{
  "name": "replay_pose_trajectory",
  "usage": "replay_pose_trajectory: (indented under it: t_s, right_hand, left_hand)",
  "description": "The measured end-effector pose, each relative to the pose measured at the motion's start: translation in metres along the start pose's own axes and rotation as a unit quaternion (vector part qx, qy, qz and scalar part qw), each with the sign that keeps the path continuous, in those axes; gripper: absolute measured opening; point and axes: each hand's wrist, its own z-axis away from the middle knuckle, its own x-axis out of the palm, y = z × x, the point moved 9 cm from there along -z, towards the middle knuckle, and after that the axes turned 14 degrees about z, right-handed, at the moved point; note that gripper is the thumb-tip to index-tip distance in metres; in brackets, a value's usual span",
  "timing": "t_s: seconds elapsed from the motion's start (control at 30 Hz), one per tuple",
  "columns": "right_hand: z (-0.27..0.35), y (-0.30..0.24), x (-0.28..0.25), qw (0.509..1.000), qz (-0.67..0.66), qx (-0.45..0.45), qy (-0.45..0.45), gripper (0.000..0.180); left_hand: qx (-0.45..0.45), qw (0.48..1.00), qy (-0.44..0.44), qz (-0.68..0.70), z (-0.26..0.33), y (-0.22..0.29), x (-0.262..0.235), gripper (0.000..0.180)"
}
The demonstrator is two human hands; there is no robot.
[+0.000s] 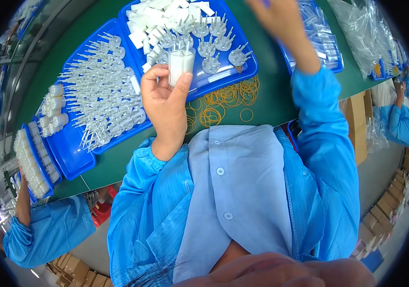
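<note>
My left hand (pixel 167 103) is closed around a small clear plastic cup (pixel 181 64), held upright between thumb and fingers. White material fills much of the cup, and thin clear prongs show at its top. Behind it, a blue tray (pixel 248 71) carries white blocks (pixel 159 16) and several clear round parts with upright prongs (pixel 211 64). My right hand (pixel 281 19) reaches over the far right of that tray, toward another blue tray (pixel 337 61) of clear plastic pieces. Its fingers are blurred and partly cut off by the upper edge; a bit of blue-violet shows beside them.
Yellow rubber bands (pixel 233 95) lie loose on the green table (pixel 271 100). Left, a blue tray (pixel 77 160) holds rows of pronged clear parts (pixel 104 91) and white bundles (pixel 53 107). Clear plastic bags (pixel 357 28) lie far right. A co-worker's blue sleeve (pixel 46 234) is lower left.
</note>
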Motion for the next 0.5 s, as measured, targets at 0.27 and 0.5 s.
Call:
replay_pose_trajectory:
  t_s: [0.27, 0.5]
  right_hand:
    - [0.014, 0.169, 0.098, 0.969, 0.199, 0.024, -0.145, 0.019]
    - [0.020, 0.157, 0.051, 0.963, -0.053, 0.246, -0.095, 0.017]
  left_hand:
    - [0.039, 0.998, -0.033, -0.031, -0.004, 0.008, 0.003, 0.037]
    - [-0.018, 0.999, -0.021, 0.042, -0.006, -0.004, 0.000, 0.035]
